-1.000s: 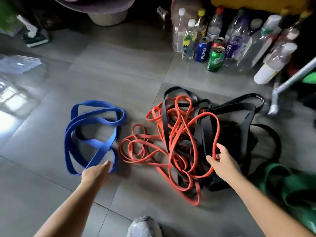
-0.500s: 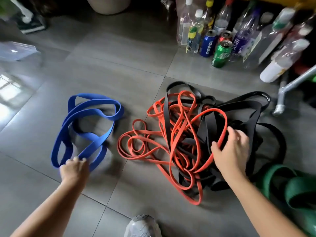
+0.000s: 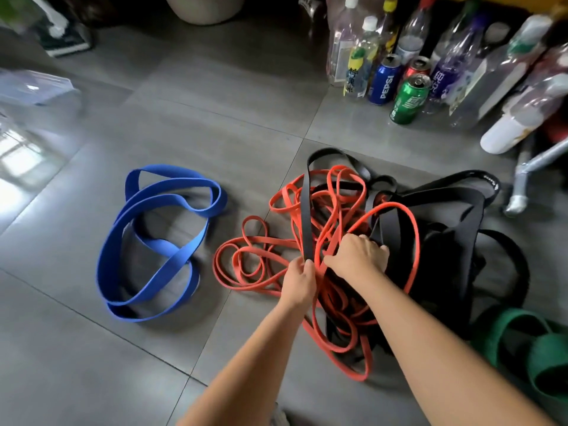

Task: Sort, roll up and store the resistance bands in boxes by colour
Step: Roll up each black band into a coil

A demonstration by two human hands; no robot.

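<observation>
Head view: both hands are sunk into the middle of the tangle on the tiled floor (image 3: 215, 118). The left hand (image 3: 299, 279) is closed round the near end of a black strap (image 3: 305, 210) where it crosses the orange bands (image 3: 335, 219); whether an orange strand is caught in the same grip cannot be told. The right hand (image 3: 358, 256) is set just beside it, knuckles up, with its fingers curled down among the orange strands, which it appears to be grasping (what lies under the palm is hidden).

The relation that matters is the strap's line. From the left hand it runs almost straight away from the person, over the orange loops, to a bend at the far edge of the heap. A pull along that axis, towards the body, is judged likeliest to slide it free, while a sideways pull would probably drag the orange strands with it.

The rest of the black bands (image 3: 455, 241) are heaped to the right, nearer the right hand. The blue bands (image 3: 172, 265) lie loose and well apart to the left, nearer the left hand, and the green bands (image 3: 504, 336) sit at the lower right. A translucent container (image 3: 33, 87), blurred, is seen at the far left.
</observation>
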